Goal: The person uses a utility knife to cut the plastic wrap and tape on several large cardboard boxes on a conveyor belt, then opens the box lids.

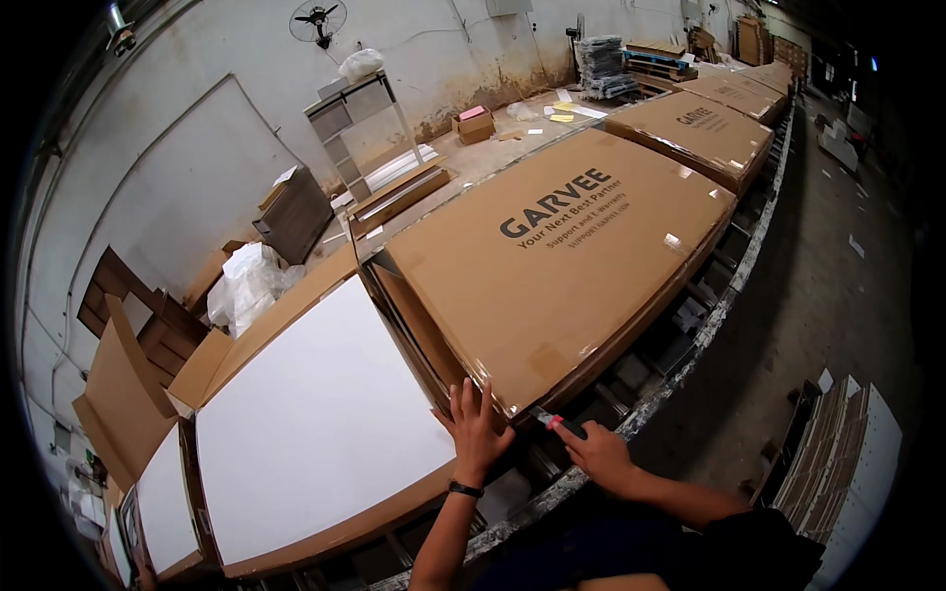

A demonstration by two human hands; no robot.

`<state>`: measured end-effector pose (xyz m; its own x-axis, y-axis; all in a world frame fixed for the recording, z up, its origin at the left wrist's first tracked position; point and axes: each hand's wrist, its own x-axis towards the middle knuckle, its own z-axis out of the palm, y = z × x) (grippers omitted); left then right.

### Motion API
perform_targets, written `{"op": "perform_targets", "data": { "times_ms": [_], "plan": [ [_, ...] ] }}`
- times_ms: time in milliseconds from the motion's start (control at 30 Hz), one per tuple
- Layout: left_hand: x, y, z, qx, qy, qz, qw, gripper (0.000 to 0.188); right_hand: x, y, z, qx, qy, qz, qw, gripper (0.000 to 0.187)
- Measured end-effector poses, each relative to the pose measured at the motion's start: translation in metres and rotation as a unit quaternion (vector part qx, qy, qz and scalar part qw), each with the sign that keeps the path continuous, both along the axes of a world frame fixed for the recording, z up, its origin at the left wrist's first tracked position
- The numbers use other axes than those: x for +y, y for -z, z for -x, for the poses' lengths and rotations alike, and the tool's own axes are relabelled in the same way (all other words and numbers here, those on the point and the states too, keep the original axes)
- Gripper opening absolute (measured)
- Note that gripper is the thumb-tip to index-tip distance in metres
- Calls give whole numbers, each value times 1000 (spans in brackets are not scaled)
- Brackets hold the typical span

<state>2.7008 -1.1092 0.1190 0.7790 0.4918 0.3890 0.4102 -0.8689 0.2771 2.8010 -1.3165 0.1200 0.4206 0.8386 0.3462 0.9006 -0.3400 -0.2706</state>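
Right hand (599, 455) closed round one red-handled cutter (554, 422) at near corner of sealed brown box (552, 266); left hand (475, 426) flat, fingers spread, on same corner; one open box (296, 424) beside, white panel inside

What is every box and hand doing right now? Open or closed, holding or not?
Big printed box: closed, taped shut.
Box with white panel: open, flaps out.
Left hand: flat against the printed box's near end, holding nothing.
Right hand: gripping a small tool.
Small tool: tip at the printed box's lower corner.
Far boxes: closed, in a row.
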Motion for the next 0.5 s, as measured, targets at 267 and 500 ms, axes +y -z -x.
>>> {"op": "perform_targets", "data": {
  "times_ms": [267,500],
  "plan": [
    [21,17,10,-63,46,67,995,68,-28,-5,-110,-24,61,99,993,55],
    [23,17,-1,-74,38,122,989,56,-118,2,-289,-79,296,87,948,53]
  ]
}}
